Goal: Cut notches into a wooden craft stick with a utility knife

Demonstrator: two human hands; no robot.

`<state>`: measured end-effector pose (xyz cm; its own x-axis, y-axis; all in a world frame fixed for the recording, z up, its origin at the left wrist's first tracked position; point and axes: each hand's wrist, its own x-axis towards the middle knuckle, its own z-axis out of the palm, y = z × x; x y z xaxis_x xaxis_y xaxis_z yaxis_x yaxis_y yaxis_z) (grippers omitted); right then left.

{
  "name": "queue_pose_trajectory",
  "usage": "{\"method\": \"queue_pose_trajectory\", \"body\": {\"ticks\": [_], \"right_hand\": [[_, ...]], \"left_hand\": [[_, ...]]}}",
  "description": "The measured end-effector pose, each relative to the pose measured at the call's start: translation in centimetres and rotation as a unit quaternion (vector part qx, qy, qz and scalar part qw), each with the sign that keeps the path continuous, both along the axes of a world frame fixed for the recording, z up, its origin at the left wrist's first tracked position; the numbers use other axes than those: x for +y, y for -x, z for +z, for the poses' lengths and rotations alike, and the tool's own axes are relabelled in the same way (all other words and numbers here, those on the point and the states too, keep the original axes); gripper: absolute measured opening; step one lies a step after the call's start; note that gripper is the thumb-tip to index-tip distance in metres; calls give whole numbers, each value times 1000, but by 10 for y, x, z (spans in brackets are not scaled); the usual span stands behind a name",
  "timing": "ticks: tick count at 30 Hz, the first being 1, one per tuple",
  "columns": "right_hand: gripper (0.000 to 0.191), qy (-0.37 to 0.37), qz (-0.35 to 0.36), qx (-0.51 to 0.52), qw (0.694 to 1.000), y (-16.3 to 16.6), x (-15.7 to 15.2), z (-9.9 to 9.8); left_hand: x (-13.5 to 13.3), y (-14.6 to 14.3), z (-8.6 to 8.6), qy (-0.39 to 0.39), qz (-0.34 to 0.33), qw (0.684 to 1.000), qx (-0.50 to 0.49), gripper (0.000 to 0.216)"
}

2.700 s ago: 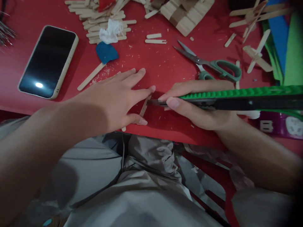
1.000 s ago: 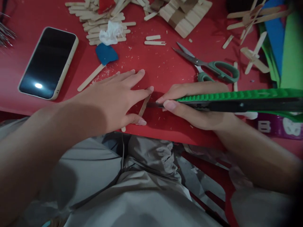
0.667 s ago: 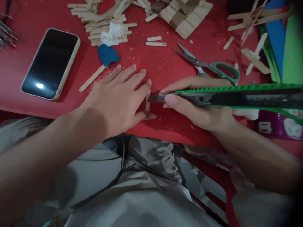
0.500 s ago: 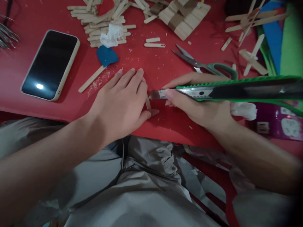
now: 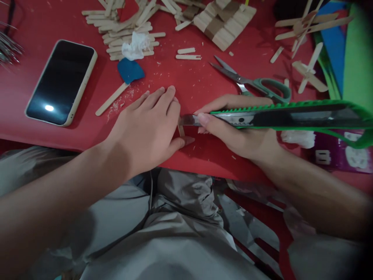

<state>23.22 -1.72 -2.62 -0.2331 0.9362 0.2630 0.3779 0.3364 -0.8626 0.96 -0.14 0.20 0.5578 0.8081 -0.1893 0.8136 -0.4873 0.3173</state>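
My left hand (image 5: 145, 130) lies palm down on the red table, pressing a short wooden craft stick (image 5: 181, 131) between forefinger and thumb. Only a small part of that stick shows; the rest is hidden under the fingers. A green utility knife (image 5: 291, 114) is gripped in my right hand (image 5: 243, 140), thumb and fingers close behind the metal blade end. The blade's tip meets the stick's edge, beside my left forefinger. Just beyond my right hand rest scissors (image 5: 243, 79) with green handles, their blades slightly apart.
On the red table (image 5: 201, 155) lie a phone (image 5: 61, 81), a heap of craft sticks (image 5: 128, 37), a blue piece on a stick (image 5: 130, 70), a woven stick panel (image 5: 225, 23) and two cut pieces (image 5: 188, 57). A purple packet (image 5: 335, 153) sits at right.
The knife blade has shifted a little left, onto the stick, and the knife's rear end has dipped toward me. My left hand has kept its hold on the stick.
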Motion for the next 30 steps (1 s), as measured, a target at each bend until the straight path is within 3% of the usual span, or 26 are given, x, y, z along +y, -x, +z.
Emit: {"method": "queue_pose_trajectory", "body": {"ticks": [9,17,30], "right_hand": [[9,8,-8,6,1000,-1,0,-2],[9,10,2,14,1000,0,0,-1],[14,8,-1,-2,1000,0,-1,1]], "left_hand": [[-6,-6,2,-45,-19,996,80,77],[-4,-5,1,-50,-8,998,49,70],[-5,-6,3,-42,-10,996,78,76]]}}
